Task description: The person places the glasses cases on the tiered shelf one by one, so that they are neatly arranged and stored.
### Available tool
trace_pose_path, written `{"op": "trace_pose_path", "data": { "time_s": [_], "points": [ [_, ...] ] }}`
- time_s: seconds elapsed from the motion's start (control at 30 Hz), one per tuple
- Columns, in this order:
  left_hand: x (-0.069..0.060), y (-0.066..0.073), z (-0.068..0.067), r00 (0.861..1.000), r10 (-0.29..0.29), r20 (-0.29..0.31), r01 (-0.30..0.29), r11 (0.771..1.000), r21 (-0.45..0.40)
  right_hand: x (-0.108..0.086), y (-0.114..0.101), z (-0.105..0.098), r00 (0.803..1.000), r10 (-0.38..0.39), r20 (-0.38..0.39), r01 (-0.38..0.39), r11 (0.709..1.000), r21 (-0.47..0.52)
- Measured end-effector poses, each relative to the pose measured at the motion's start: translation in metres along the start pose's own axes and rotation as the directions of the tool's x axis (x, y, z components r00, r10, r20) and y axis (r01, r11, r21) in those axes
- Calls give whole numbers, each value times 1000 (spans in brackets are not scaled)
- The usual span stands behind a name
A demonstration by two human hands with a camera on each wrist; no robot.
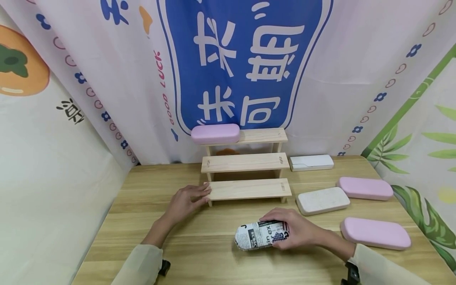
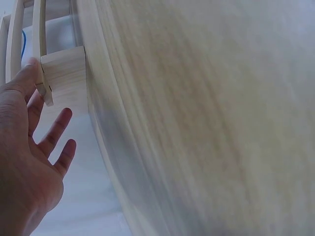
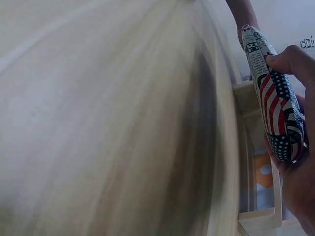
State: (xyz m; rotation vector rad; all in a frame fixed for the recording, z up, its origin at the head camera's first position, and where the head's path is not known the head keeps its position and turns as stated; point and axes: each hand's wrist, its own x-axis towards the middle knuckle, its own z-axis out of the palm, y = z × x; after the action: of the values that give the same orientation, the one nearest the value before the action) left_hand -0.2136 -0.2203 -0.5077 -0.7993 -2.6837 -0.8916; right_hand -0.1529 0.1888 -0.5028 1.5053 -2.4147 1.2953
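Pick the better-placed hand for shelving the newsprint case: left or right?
Right hand, I'd say: it grips the newsprint case in front of the bottom shelf. The left hand touches that shelf's left end, so it likely suits steadying.

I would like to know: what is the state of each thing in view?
Printed case: closed, held by right hand
Wooden shelf: upright, held by left hand
Pink case on shelf: closed
White case: closed
Speckled case: closed
Rear right pink case: closed
Front right pink case: closed
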Motion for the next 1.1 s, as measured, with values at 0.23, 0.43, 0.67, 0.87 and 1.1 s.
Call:
{"op": "trace_pose_path", "data": {
  "time_s": [0.23,0.43,0.67,0.87,1.1],
  "points": [
    [0,0,0,1000,-12,3,12,1000,-8,6,2,-8,998,68,-13,-69,997,-22],
    [-1,-1,0,1000,-10,3,10,1000,-10,12,3,-18,998,63,-23,-64,998,-18],
    [-1,-1,1,1000,-5,0,5,1000,-21,21,4,-30,997,59,-40,-60,998,-23],
    [-1,-1,1,1000,-9,-2,9,1000,-27,28,9,-39,997,40,-68,-44,998,-53],
    [-1,1,0,1000,-17,-1,17,999,-29,34,17,-47,994,80,-79,-88,992,-91]
  ]
}}
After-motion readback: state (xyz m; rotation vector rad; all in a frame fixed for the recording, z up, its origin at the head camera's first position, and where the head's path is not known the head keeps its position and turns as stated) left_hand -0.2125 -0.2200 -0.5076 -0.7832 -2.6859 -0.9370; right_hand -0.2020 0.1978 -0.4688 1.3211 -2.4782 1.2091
